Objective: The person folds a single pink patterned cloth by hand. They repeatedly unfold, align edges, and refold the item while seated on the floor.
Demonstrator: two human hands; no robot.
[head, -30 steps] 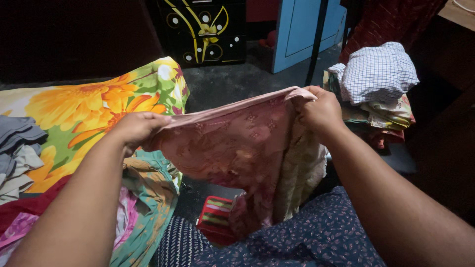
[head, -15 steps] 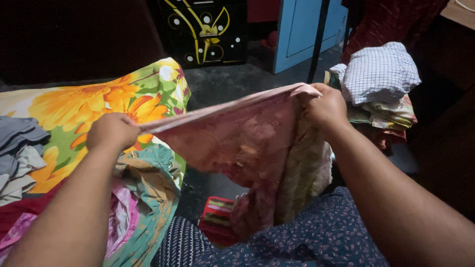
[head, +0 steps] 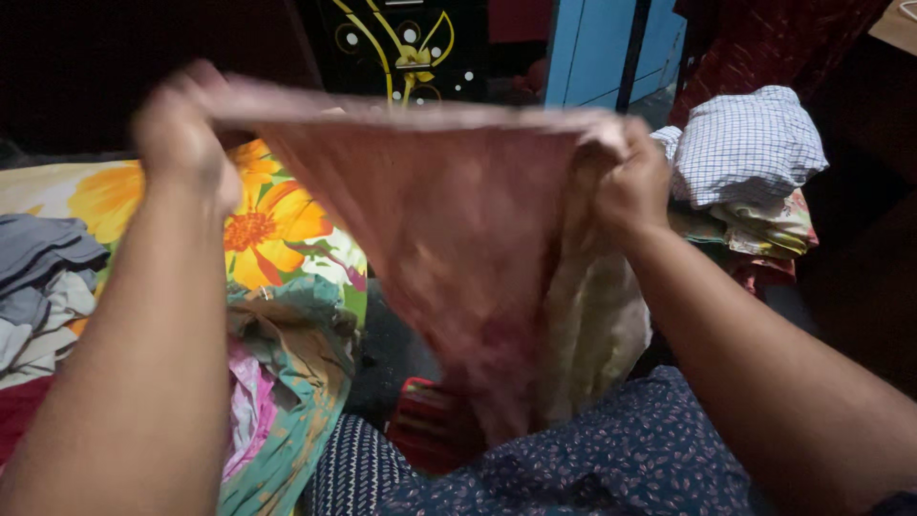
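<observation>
The pink cloth (head: 458, 239) hangs in the air, its top edge running left to right, its tip pointing down. The left hand (head: 181, 143) and right hand (head: 630, 182) pinch its upper corners closed.

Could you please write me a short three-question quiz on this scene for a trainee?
1. True or false: the left hand and the right hand each grip a top corner of the pink cloth.
2. What lies on top of the folded pile at the right?
A. a white checked shirt
B. a black towel
C. a red hat
3. Fill in: the sheet at the left shows a large orange and yellow ____.

Key
1. True; the cloth is stretched between them and hangs to a point.
2. A.
3. Flower.
</observation>
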